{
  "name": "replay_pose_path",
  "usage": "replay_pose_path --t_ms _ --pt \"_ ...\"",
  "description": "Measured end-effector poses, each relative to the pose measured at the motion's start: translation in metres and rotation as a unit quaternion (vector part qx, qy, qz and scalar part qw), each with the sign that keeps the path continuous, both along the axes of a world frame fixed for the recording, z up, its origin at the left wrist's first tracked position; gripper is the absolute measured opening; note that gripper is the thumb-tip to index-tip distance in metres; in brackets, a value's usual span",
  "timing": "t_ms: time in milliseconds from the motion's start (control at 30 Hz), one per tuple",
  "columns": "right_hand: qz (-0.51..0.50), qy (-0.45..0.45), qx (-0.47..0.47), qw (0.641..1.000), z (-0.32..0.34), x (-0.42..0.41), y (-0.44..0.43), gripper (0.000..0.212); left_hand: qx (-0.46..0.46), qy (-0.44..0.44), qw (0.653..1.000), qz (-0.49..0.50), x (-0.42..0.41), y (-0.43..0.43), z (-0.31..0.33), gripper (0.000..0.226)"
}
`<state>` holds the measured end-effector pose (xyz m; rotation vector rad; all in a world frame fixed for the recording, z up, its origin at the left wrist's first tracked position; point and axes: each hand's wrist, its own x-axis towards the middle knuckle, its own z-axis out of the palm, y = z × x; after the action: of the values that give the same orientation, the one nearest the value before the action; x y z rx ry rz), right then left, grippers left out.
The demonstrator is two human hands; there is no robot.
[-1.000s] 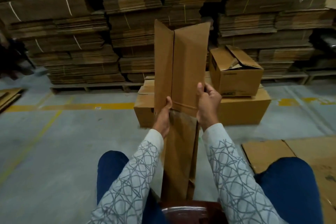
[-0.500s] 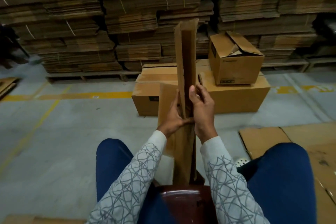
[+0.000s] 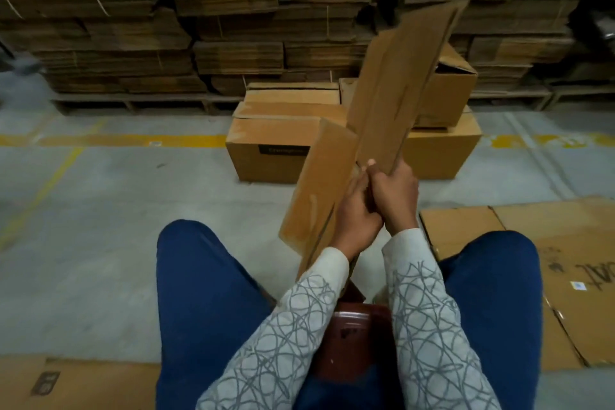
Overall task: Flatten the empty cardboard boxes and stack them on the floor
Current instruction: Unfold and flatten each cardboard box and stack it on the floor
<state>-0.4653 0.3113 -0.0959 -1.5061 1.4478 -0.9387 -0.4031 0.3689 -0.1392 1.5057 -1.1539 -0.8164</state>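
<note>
My left hand and right hand curl fingers round the folded box, which could spring open if I loosen.

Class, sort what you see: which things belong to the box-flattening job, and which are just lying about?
Job:
- folded box, gripped by left hand and right hand
- flat sheets on the floor at right
- open box and long box ahead, likely next

Lying about:
- strapped stacks on pallets
- yellow line
- brown stool
</note>
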Motion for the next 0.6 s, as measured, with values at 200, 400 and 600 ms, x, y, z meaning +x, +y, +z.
replay_pose_path --t_ms 200,400,600 --pt "-0.081 -0.079 0.095 0.989 -0.025 -0.031 -0.002 0.031 0.135 0.364 0.887 0.248 -0.007 0.041 -0.079 0.023" --pt "-0.134 -0.141 0.098 0.976 -0.044 -0.05 -0.005 0.024 0.26 0.049 0.961 0.077 0.004 0.055 -0.11 0.126" --pt "-0.102 -0.188 0.081 0.974 -0.068 -0.065 -0.003 0.062 0.211 -0.204 0.954 -0.055 0.008 0.061 -0.126 0.114"
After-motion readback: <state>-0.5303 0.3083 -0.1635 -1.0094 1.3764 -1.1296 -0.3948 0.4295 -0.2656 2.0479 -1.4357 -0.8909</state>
